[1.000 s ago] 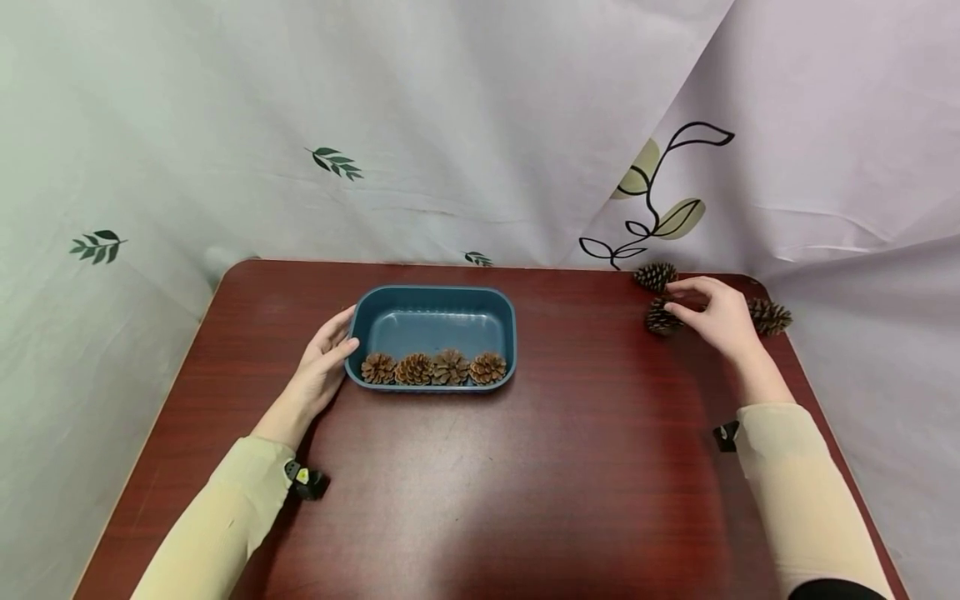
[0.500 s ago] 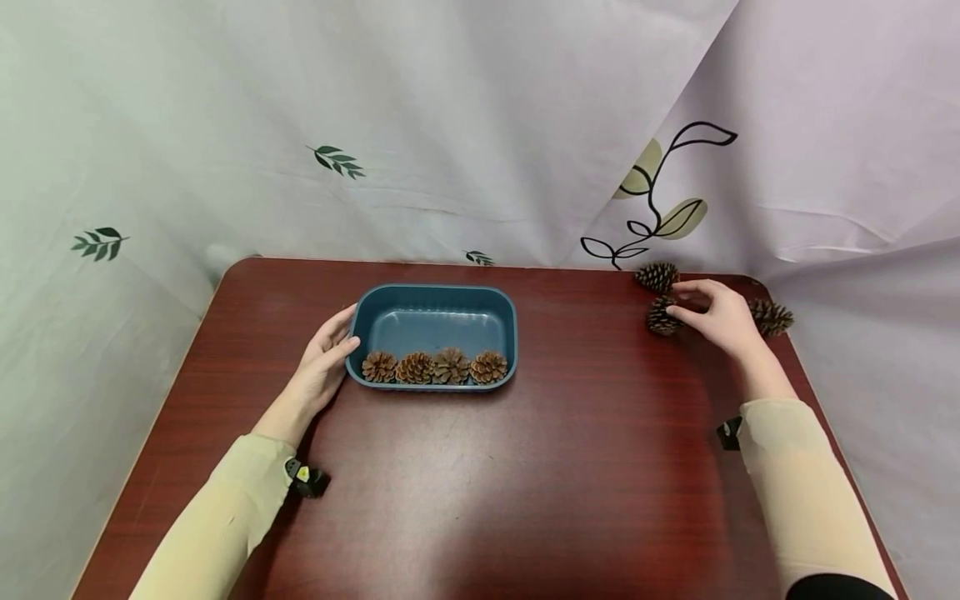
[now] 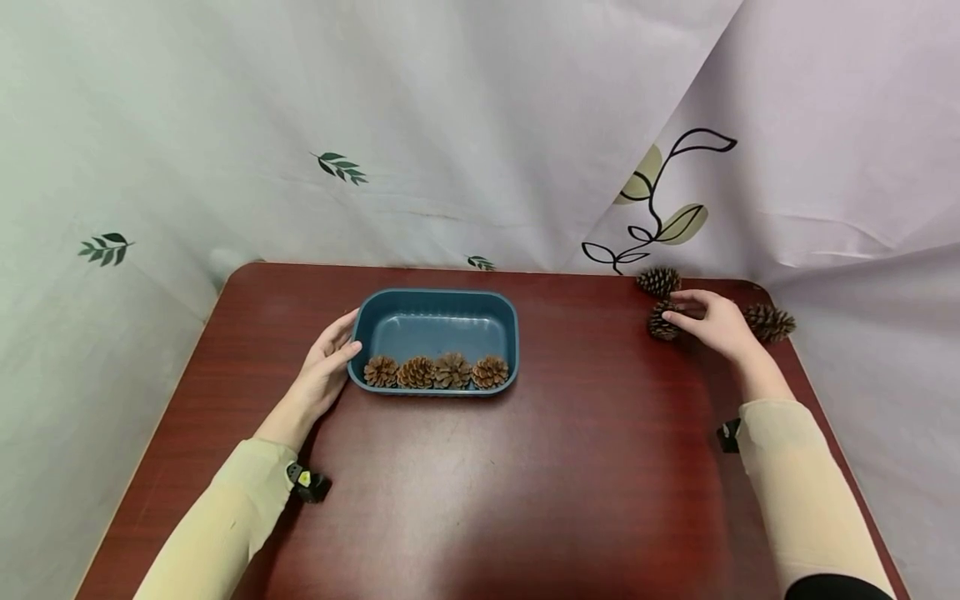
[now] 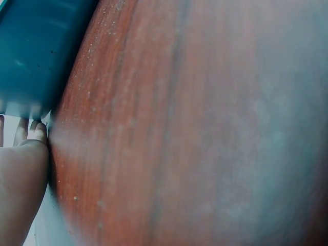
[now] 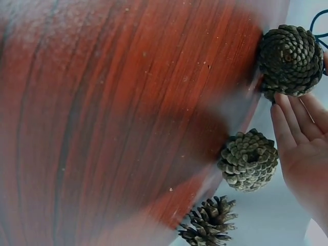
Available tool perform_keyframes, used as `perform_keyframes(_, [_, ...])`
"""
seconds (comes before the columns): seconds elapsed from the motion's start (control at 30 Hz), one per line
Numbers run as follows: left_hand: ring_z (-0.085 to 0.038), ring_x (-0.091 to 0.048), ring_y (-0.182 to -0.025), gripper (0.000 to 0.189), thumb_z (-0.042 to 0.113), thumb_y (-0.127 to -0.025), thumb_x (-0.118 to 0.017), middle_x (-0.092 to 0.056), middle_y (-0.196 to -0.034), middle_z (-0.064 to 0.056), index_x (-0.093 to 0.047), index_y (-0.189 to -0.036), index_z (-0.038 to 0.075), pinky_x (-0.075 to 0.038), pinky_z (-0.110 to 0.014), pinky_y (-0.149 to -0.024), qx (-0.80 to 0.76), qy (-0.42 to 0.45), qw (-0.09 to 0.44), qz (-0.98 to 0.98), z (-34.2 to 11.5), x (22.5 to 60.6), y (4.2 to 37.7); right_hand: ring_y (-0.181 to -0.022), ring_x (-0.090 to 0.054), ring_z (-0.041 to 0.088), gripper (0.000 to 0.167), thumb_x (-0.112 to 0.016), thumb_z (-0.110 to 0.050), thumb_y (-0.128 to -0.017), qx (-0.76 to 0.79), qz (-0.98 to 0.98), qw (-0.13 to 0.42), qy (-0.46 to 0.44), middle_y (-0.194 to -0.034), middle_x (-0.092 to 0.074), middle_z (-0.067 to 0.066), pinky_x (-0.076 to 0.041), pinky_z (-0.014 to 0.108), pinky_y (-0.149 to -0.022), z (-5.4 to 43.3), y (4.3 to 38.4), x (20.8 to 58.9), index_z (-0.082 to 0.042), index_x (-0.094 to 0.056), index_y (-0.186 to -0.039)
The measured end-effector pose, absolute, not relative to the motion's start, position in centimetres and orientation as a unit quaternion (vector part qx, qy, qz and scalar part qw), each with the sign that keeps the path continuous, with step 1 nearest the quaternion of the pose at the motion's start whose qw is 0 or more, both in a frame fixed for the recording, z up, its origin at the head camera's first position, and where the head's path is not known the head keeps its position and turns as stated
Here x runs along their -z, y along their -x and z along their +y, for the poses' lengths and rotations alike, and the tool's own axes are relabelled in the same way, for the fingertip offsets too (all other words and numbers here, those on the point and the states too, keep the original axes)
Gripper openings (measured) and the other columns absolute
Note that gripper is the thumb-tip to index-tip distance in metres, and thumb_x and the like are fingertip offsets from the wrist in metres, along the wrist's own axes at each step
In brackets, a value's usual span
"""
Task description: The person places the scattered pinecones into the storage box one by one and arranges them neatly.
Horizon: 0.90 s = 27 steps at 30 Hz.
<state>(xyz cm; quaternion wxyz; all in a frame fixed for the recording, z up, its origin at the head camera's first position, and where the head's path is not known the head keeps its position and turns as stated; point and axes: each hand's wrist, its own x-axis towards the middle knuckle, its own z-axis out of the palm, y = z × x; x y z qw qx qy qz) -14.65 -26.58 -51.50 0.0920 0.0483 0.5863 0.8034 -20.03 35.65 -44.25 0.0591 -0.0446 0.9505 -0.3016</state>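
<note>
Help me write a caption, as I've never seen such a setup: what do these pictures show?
There is no robot here, just a person's two bare hands. The wide picture comes from a camera worn on the head; the two close ones come from cameras on the wrists. On the reddish-brown table sits a blue bin with four pinecones in a row along its near side. The left hand holds the bin's left end. At the far right, the right hand has thumb and fingers around another pinecone; more loose cones lie nearby.
</note>
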Motion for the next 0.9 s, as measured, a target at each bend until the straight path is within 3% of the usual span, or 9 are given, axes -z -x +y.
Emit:
perform_keyframes(0.13, [-0.001, -0.056, -0.135, 0.058, -0.002, -0.11, -0.049, -0.058, -0.148, 0.014, -0.035, -0.165, 0.011, -0.051, -0.017, -0.102, -0.806, -0.051, 0.088, 0.583, -26.55, 51.53, 14.61, -0.123, -0.067, 0.052, 0.057, -0.066, -0.033, -0.106, 0.299, 0.95, 0.078, 0.046, -0.134, -0.066, 0.035, -0.045, 0.008, -0.081, 35.72, 19.99, 44.33, 0.006, -0.058, -0.146])
perform_keyframes(0.23, [-0.001, -0.056, -0.134, 0.058, -0.002, -0.11, -0.049, -0.058, -0.148, 0.015, -0.035, -0.165, 0.011, -0.051, -0.017, -0.102, -0.806, -0.049, 0.087, 0.583, -26.53, 51.5, 14.58, -0.124, -0.065, 0.052, 0.058, -0.064, -0.034, -0.107, 0.296, 0.95, 0.088, 0.047, -0.136, -0.064, 0.037, -0.056, 0.034, -0.093, 35.65, 19.96, 44.32, 0.007, -0.056, -0.148])
perform_keyframes(0.3, [-0.001, -0.056, -0.134, 0.059, -0.002, -0.11, -0.049, -0.057, -0.148, 0.015, -0.035, -0.165, 0.01, -0.051, -0.017, -0.102, -0.806, -0.048, 0.087, 0.584, -26.52, 51.46, 14.56, -0.127, -0.063, 0.053, 0.06, -0.063, -0.035, -0.108, 0.295, 0.95, 0.095, 0.046, -0.139, -0.062, 0.038, -0.054, 0.054, -0.1, 35.6, 19.96, 44.38, 0.007, -0.054, -0.149])
perform_keyframes(0.37, [0.0, -0.056, -0.134, 0.059, -0.001, -0.11, -0.049, -0.057, -0.148, 0.015, -0.034, -0.166, 0.01, -0.05, -0.017, -0.103, -0.804, -0.046, 0.088, 0.586, -26.51, 51.42, 14.54, -0.129, -0.06, 0.055, 0.061, -0.062, -0.036, -0.108, 0.296, 0.949, 0.101, 0.044, -0.143, -0.058, 0.039, -0.049, 0.065, -0.105, 35.58, 19.96, 44.45, 0.007, -0.053, -0.15])
perform_keyframes(0.77, [0.0, -0.055, -0.135, 0.059, 0.001, -0.11, -0.049, -0.056, -0.148, 0.015, -0.032, -0.166, 0.009, -0.05, -0.017, -0.104, -0.802, -0.046, 0.091, 0.588, -26.46, 51.23, 14.46, -0.13, -0.06, 0.054, 0.06, -0.067, -0.035, -0.105, 0.311, 0.946, 0.087, 0.033, -0.146, -0.056, 0.038, -0.048, 0.065, -0.105, 35.4, 19.7, 44.68, 0.006, -0.056, -0.148])
perform_keyframes(0.83, [0.0, -0.055, -0.135, 0.059, 0.0, -0.11, -0.05, -0.056, -0.148, 0.015, -0.032, -0.166, 0.009, -0.05, -0.017, -0.104, -0.803, -0.045, 0.091, 0.587, -26.44, 51.21, 14.45, -0.129, -0.061, 0.053, 0.059, -0.069, -0.034, -0.104, 0.31, 0.947, 0.079, 0.031, -0.145, -0.058, 0.036, -0.051, 0.06, -0.103, 35.39, 19.64, 44.7, 0.005, -0.058, -0.147])
perform_keyframes(0.9, [0.0, -0.055, -0.135, 0.059, 0.0, -0.11, -0.05, -0.057, -0.148, 0.015, -0.033, -0.166, 0.009, -0.05, -0.017, -0.104, -0.804, -0.044, 0.09, 0.586, -26.43, 51.19, 14.45, -0.128, -0.062, 0.052, 0.058, -0.071, -0.034, -0.103, 0.31, 0.947, 0.072, 0.03, -0.144, -0.06, 0.036, -0.055, 0.046, -0.098, 35.42, 19.58, 44.74, 0.004, -0.06, -0.146])
